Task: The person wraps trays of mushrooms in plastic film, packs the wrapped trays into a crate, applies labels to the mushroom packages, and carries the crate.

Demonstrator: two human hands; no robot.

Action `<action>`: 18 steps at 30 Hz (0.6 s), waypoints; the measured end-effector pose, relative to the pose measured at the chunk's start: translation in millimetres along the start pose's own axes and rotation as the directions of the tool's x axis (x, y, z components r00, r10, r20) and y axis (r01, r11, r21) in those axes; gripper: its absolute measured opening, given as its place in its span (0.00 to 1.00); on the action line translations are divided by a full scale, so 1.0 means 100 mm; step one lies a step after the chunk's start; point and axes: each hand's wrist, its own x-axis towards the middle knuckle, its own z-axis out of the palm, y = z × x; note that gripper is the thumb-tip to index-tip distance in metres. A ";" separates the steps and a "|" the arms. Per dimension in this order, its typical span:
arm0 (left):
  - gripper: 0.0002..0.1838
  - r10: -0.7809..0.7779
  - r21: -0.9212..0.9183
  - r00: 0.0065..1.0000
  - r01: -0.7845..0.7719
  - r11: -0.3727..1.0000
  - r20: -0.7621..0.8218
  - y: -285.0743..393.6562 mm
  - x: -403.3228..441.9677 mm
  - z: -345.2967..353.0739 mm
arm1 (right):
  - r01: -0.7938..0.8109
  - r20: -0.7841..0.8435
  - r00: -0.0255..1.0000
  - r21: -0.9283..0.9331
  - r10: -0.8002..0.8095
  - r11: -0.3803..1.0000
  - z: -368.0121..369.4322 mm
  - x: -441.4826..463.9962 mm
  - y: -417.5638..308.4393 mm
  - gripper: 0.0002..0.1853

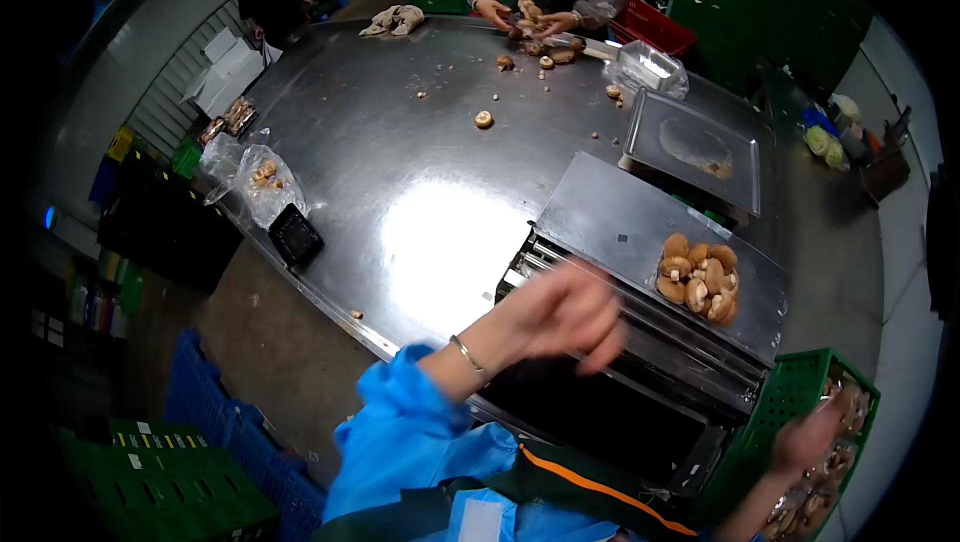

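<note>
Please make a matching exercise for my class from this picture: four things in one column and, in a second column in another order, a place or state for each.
Column 1
1. Left hand
2. Right hand
3. Mushroom cluster
4. Black tray

Column 2
A. At the left edge of the steel table
B. At the green crate, lower right in view
C. On the flat metal plate
D. Bracelet at its wrist

Right pairs: 1-D, 2-B, 3-C, 4-A
</note>
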 end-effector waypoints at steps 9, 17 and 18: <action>0.19 0.374 0.968 0.924 0.158 -0.198 -0.074 -0.41 1.67 -2.09 | -0.408 0.496 0.867 0.753 -0.038 0.516 2.43 1.06 -0.66 0.18; 0.31 -0.523 0.664 0.777 0.600 0.447 -0.350 0.10 1.34 -1.44 | -0.906 0.868 0.394 0.422 -0.303 0.030 1.58 0.97 -0.50 0.25; 0.33 -0.563 0.615 0.723 0.668 0.420 -0.400 0.12 1.30 -1.28 | -0.941 0.896 0.333 0.337 -0.295 -0.038 1.44 0.96 -0.58 0.26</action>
